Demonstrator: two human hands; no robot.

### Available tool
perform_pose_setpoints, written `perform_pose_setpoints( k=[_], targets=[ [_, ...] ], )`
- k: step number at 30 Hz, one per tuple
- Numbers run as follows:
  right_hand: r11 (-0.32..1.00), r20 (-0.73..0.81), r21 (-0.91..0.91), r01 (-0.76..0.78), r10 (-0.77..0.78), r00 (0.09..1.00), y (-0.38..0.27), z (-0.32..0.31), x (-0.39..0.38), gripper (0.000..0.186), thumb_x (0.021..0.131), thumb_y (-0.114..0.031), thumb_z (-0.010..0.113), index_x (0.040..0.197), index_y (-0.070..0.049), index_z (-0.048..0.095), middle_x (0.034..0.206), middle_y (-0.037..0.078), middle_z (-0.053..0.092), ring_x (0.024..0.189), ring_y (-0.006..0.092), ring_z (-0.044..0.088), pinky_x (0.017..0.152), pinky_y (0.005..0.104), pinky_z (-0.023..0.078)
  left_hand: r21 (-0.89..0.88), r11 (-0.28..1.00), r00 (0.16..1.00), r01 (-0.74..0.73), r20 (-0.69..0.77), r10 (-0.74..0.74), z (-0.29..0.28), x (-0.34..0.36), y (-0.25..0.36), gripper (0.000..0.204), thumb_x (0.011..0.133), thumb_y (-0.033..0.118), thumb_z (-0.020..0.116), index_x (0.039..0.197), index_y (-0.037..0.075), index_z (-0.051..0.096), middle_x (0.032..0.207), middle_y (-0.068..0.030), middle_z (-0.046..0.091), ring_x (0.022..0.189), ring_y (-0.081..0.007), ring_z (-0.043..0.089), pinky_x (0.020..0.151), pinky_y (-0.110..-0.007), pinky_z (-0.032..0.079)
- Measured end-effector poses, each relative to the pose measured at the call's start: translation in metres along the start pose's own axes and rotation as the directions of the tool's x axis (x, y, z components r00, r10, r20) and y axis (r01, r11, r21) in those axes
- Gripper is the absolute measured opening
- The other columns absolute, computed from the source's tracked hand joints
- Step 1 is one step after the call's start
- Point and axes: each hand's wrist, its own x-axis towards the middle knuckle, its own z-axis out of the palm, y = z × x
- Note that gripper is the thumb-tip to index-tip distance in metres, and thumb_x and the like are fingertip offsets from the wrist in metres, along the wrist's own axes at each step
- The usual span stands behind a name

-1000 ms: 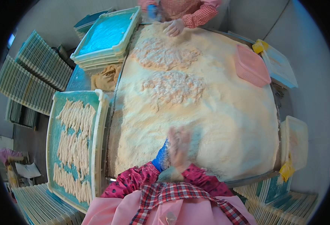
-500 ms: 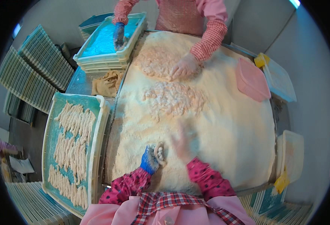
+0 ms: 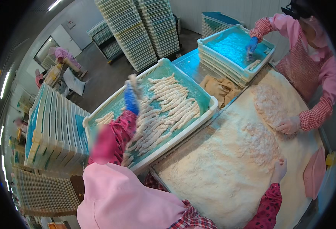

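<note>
My left hand [image 3: 131, 98], in a blue glove, is raised over the near tray [image 3: 210, 108] of floured strips [image 3: 174, 101]. Pale floured meat strips [image 3: 134, 83], blurred by motion, stick out from its closed fingers. On the flour bed [image 3: 213, 164], my right hand [image 3: 279, 170] is at the near edge of a pile of wet, pale meat pieces [image 3: 259, 143]. Its fingers are curled together; what they hold, if anything, is hidden. The strips in the tray lie side by side in rows on a teal sheet.
Across the flour, a co-worker's bare-looking hand [image 3: 289, 125] rests by a second meat pile [image 3: 268, 103]; their blue-gloved hand [image 3: 250, 47] reaches into another tray [image 3: 204, 42]. A brown cloth [image 3: 218, 89], a pink basket [image 3: 314, 173] and stacked trays [image 3: 127, 34] stand around.
The view has swung left. My left hand has gone from the flour to over the tray, carrying strips. My right hand has moved forward to the meat pile, its fingers now curled.
</note>
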Motion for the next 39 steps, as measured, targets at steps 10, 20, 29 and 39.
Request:
perform_pose_setpoints(
  k=[10, 20, 29, 39],
  targets=[
    [0.87, 0.351, 0.394, 0.295, -0.439, 0.827, -0.055, -0.021, -0.078, 0.026, 0.073, -0.001, 0.053, 0.097, -0.002, 0.061, 0.099, 0.008, 0.062, 0.095, 0.0218, 0.056, 0.085, 0.0312, 0.043, 0.554, 0.831, 0.927, -0.051, 0.336, -0.167, -0.117, 0.085, -0.057, 0.046, 0.096, 0.033, 0.035, 0.125, 0.0, 0.047, 0.126, -0.01, 0.049, 0.11, -0.0202, 0.048, 0.097, -0.033, 0.036],
    [0.949, 0.443, -0.076, 0.307, -0.243, 0.863, -0.066, -0.007, -0.199, 0.06, 0.067, -0.022, 0.072, 0.118, -0.002, 0.048, 0.115, 0.021, 0.05, 0.114, 0.0337, 0.044, 0.095, 0.0384, 0.037, 0.34, 0.729, 0.184, -0.593, 0.94, -0.289, 0.118, -0.225, -0.061, 0.059, 0.08, 0.025, 0.066, 0.129, 0.003, 0.042, 0.126, -0.0174, 0.048, 0.115, -0.0279, 0.047, 0.096, -0.037, 0.038],
    [1.0, -0.186, 0.015, -0.008, 0.011, 0.982, -0.011, -0.023, -0.056, 0.026, 0.072, -0.012, 0.065, 0.095, -0.004, 0.058, 0.084, 0.01, 0.062, 0.078, 0.0226, 0.06, 0.074, 0.0349, 0.047, 0.225, 0.764, 0.001, -0.604, 0.96, -0.281, 0.132, -0.383, -0.137, 0.036, 0.079, 0.024, 0.061, 0.113, 0.013, 0.059, 0.104, -0.0131, 0.061, 0.09, -0.0332, 0.057, 0.08, -0.039, 0.046],
    [0.936, 0.069, 0.346, -0.072, 0.051, 0.996, -0.041, -0.03, -0.064, 0.026, 0.066, -0.012, 0.068, 0.09, -0.006, 0.059, 0.079, 0.007, 0.059, 0.07, 0.0221, 0.057, 0.069, 0.0349, 0.047, 0.459, 0.873, 0.23, -0.165, 0.879, -0.419, 0.106, -0.345, -0.12, 0.029, 0.08, 0.004, 0.057, 0.108, 0.009, 0.062, 0.1, -0.012, 0.062, 0.091, -0.0279, 0.059, 0.077, -0.032, 0.047]
  ],
)
